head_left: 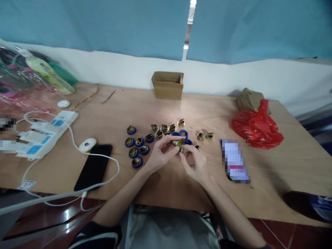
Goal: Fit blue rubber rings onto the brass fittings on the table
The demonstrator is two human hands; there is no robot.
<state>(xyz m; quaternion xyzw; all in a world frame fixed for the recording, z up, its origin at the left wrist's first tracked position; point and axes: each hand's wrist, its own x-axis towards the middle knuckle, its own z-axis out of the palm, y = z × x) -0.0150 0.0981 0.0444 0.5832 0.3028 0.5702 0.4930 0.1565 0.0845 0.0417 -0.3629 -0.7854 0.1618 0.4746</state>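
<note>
My left hand pinches a round brass piece with a raised flap between thumb and fingers. From the other side, the closed fingertips of my right hand grip the same piece near its lower edge. Just behind my hands lie several loose blue rings and thin wire-like bits. To the left sit several brass pieces fitted with blue rings. Brass pieces without blue rings stand behind and to the right. My fingers hide part of the held piece.
A cardboard box stands against the wall. A red plastic bag and a phone with a lit screen are at the right. At the left lie a black phone, a white cable and a power strip, with bottles behind.
</note>
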